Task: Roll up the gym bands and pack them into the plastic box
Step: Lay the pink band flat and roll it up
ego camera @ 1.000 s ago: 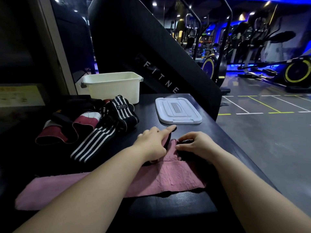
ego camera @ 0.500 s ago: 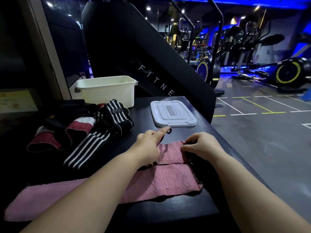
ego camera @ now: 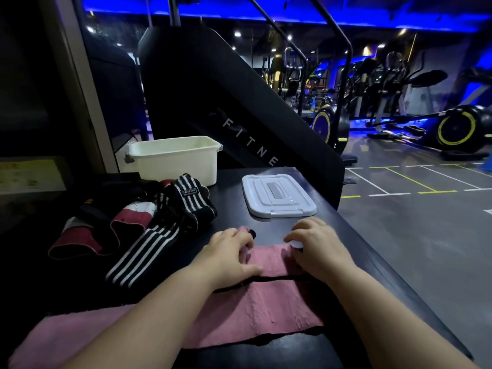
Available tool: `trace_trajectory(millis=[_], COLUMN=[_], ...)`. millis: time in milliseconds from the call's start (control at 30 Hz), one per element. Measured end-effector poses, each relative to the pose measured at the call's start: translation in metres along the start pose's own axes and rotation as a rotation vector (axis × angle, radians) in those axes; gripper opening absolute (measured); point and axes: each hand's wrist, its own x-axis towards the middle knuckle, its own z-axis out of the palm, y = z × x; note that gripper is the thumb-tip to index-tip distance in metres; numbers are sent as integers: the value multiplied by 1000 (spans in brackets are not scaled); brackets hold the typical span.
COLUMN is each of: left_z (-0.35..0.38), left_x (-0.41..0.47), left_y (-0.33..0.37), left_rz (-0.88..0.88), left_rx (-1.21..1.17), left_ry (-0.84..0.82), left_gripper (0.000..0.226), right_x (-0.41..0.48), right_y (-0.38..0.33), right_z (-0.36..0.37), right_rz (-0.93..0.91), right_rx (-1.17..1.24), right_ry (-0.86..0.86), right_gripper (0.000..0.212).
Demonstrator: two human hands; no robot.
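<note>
A long pink gym band (ego camera: 269,312) lies flat across the near part of the black table, its far end folded over. My left hand (ego camera: 229,255) and my right hand (ego camera: 316,246) both rest on that folded end, fingers curled over its far edge, gripping it. A heap of other bands sits at the left: a black-and-white striped band (ego camera: 149,243) and a red-and-black band (ego camera: 87,235). The cream plastic box (ego camera: 173,158) stands open at the back of the table. Its white lid (ego camera: 278,195) lies flat to the right of the box.
The black table (ego camera: 231,209) ends at a right edge close to my right forearm, with grey gym floor beyond. A big black fitness machine (ego camera: 239,107) rises right behind the box and lid. Exercise bikes stand far off at the right.
The fold at the band's far end has grown as both hands moved over it. My left index finger, stretched out before, is now curled onto the band. The camera tilted up.
</note>
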Motion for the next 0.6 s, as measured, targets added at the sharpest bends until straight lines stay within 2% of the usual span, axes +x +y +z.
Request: trace_trajectory(millis=[167,333,467,600], left_z=[0,-7,-13,-21], left_x=[0,-7,-16,-25], left_y=[-1,-6,-16,-31], left_rz=[-1,-49,-94,-132], left_rx=[-38,-72,-121,-133], left_ry=[-13,3,46,122], left_gripper=[54,42,51,42], right_x=[-1,-5,-4,-3], right_y=[-19,-21,-18,-19], right_z=[8,18,21,19], right_rz=[-108,-64,-91,-80], right_rx=[199,83,79,76], right_ry=[-232,-317,-308,-311], right_gripper=[28,61,93,110])
